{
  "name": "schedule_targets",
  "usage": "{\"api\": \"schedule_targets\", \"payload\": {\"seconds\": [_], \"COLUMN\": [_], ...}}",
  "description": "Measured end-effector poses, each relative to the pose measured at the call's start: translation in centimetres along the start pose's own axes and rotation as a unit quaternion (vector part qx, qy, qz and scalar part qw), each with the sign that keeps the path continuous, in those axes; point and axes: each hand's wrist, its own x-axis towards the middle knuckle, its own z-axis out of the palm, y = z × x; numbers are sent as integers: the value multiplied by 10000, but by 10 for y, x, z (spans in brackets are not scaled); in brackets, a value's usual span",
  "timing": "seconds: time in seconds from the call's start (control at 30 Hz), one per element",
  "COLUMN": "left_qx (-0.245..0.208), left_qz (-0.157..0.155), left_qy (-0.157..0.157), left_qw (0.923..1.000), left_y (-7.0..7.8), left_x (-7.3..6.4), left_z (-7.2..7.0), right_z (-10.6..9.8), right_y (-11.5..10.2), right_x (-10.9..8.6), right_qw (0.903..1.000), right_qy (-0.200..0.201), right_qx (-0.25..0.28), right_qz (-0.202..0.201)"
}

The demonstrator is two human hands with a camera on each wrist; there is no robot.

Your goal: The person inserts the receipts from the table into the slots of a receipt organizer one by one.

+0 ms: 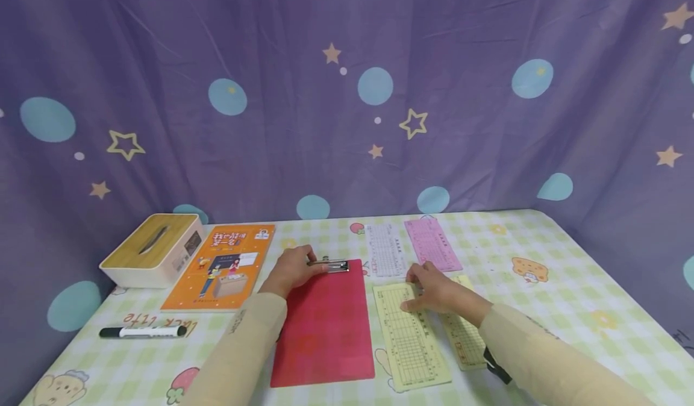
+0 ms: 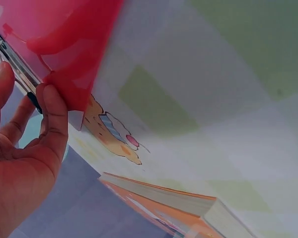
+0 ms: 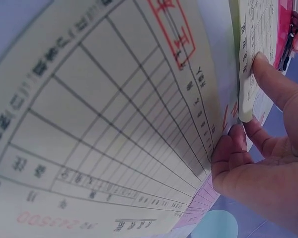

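A red clipboard [image 1: 325, 340] lies in the middle of the table, its metal clip [image 1: 338, 266] at the far end. My left hand [image 1: 293, 271] pinches that clip; in the left wrist view the thumb and fingers [image 2: 53, 111] close about it from both sides. Right of the clipboard is a yellow printed form [image 1: 414, 352]. My right hand [image 1: 436, 290] pinches its far edge, thumb on top and fingers beneath, as the right wrist view shows. Another yellow form [image 1: 468, 349] lies partly under the right forearm.
A white form [image 1: 385, 250] and a pink form [image 1: 432, 244] lie behind the yellow ones. To the left are an orange book [image 1: 217, 273], a tissue box with a wooden lid [image 1: 135, 243] and a black-and-white marker [image 1: 143, 332]. A purple curtain [image 1: 282, 171] hangs behind the table.
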Motion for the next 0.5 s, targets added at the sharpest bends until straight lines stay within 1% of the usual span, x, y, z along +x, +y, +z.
{"api": "schedule_targets", "payload": {"seconds": [0.2,0.37,0.5], "left_qx": [-61,110,160], "left_qz": [-96,-44,-72], "left_qy": [-13,-84,-171], "left_qw": [9999,9999,9997], "left_y": [3,5,7], "left_x": [-3,-3,-5], "left_z": [-2,-1,0], "right_z": [0,0,0], "right_y": [0,0,0], "right_x": [0,1,1], "right_qw": [10000,10000,10000], "right_qy": [-29,5,1], "right_qx": [34,-6,-49], "right_qz": [-26,-24,-22]}}
